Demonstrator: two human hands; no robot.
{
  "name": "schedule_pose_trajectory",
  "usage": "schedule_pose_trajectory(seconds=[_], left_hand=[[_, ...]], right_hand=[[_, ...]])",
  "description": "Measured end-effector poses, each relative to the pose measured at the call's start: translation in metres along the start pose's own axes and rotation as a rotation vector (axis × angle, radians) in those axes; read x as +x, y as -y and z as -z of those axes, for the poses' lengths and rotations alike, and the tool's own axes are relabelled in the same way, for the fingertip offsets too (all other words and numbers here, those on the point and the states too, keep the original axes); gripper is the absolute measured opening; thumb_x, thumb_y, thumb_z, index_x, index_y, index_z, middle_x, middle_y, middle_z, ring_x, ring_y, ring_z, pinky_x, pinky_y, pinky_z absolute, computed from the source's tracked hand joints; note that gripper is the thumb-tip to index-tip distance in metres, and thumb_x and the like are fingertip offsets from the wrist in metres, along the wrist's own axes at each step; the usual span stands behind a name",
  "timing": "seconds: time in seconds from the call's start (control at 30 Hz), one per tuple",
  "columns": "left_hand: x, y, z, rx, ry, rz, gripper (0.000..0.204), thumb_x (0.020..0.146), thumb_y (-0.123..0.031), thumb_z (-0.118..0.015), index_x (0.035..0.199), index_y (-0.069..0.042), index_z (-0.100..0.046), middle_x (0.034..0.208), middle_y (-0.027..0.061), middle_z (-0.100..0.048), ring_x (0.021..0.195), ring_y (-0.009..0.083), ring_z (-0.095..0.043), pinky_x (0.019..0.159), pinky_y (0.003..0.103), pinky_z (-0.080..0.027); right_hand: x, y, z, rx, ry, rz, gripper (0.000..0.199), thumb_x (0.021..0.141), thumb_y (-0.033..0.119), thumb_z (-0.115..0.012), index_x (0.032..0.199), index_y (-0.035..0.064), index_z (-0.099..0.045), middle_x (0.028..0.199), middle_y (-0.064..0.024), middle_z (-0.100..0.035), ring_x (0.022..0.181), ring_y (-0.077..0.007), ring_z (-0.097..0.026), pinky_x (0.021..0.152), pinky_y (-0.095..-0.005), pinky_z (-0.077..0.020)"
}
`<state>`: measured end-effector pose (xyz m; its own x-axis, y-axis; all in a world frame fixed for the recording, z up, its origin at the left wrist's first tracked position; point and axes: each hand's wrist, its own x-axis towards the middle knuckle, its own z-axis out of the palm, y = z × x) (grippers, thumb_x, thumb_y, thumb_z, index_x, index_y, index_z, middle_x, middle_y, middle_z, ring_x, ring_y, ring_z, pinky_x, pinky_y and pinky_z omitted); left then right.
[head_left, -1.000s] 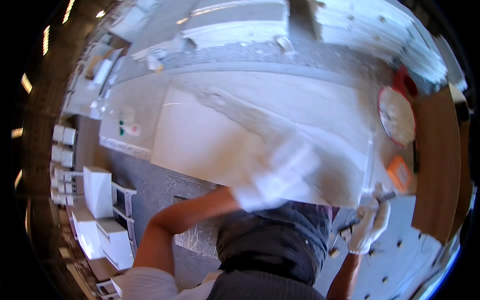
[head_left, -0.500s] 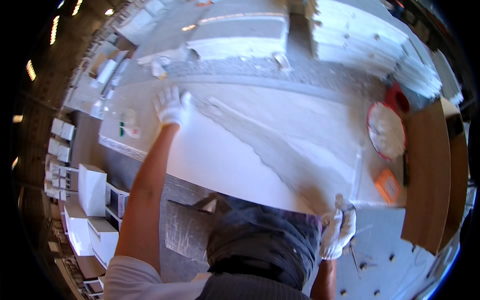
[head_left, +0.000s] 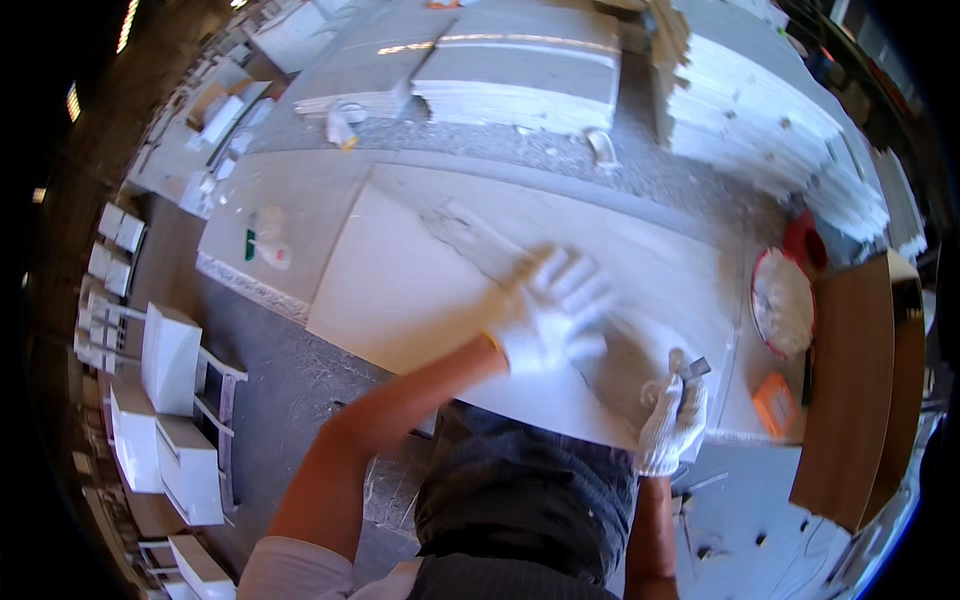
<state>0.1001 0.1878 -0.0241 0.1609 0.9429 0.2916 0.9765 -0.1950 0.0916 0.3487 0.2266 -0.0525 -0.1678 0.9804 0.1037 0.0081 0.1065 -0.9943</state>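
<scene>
**Two gloved hands on a pale stone slab**

Head view: One large slab (head_left: 420,290) of pale, smooth stone lies flat on the tabletop (head_left: 300,190), a darker grey vein running across it from about 11 o'clock toward 5 o'clock. Its near edge is straight and thin.

The left hand (head_left: 548,315), in a white knit glove, lies palm down on the slab near the picture's middle. Its grip is wide, the fingers spread flat against the stone and closed on nothing; it is slightly blurred.

The right hand (head_left: 672,420), in a second white knit glove, sits at about 4 o'clock by the slab's near right corner. Its grip is closed around a small dark tool (head_left: 692,369), whose flat end sticks out above the fist; what kind of tool it is cannot be told.

At 3 o'clock stands one round red-rimmed bowl (head_left: 783,300) of whitish matter, and just below it one small orange block (head_left: 775,404). One brown wooden board (head_left: 850,400) lies beyond them at the right. One stack of pale slabs (head_left: 770,130) fills 1 o'clock. One small bottle (head_left: 268,240) lies at 10 o'clock on the tabletop.
</scene>
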Motion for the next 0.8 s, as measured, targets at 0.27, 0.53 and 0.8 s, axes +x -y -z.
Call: schedule_pose_trajectory(seconds=[0.27,0.53,0.8], left_hand=[[-0.077,0.181,-0.006,0.419,-0.111,0.800,0.062,0.099,-0.053,-0.053,0.146,-0.013,-0.056,0.156,0.0204,-0.044,0.148,0.0418,-0.033,0.123,0.054,-0.022],[-0.001,-0.025,0.019,-0.121,0.087,-0.125,0.063,0.089,-0.052,-0.066,0.135,-0.009,-0.062,0.144,0.0156,-0.055,0.137,0.0345,-0.048,0.117,0.059,-0.034],[-0.082,0.178,0.044,0.241,0.057,0.805,0.057,0.101,-0.046,-0.053,0.145,-0.011,-0.055,0.153,0.0141,-0.050,0.144,0.0367,-0.040,0.122,0.052,-0.024]], right_hand=[[-0.001,0.003,-0.012,0.003,0.061,0.093,0.023,0.103,0.004,-0.055,0.123,-0.0009,-0.065,0.121,-0.0133,-0.070,0.067,-0.0089,-0.062,0.059,-0.0257,-0.0525],[0.000,0.007,-0.001,-0.079,0.037,0.034,0.024,0.105,0.006,-0.051,0.124,-0.0037,-0.063,0.110,-0.0136,-0.070,0.066,-0.0092,-0.059,0.065,-0.0275,-0.0518],[-0.003,0.004,-0.007,0.019,0.010,-0.043,0.025,0.102,0.002,-0.053,0.125,-0.0028,-0.063,0.123,-0.0164,-0.068,0.069,-0.0105,-0.062,0.063,-0.0265,-0.0526]])
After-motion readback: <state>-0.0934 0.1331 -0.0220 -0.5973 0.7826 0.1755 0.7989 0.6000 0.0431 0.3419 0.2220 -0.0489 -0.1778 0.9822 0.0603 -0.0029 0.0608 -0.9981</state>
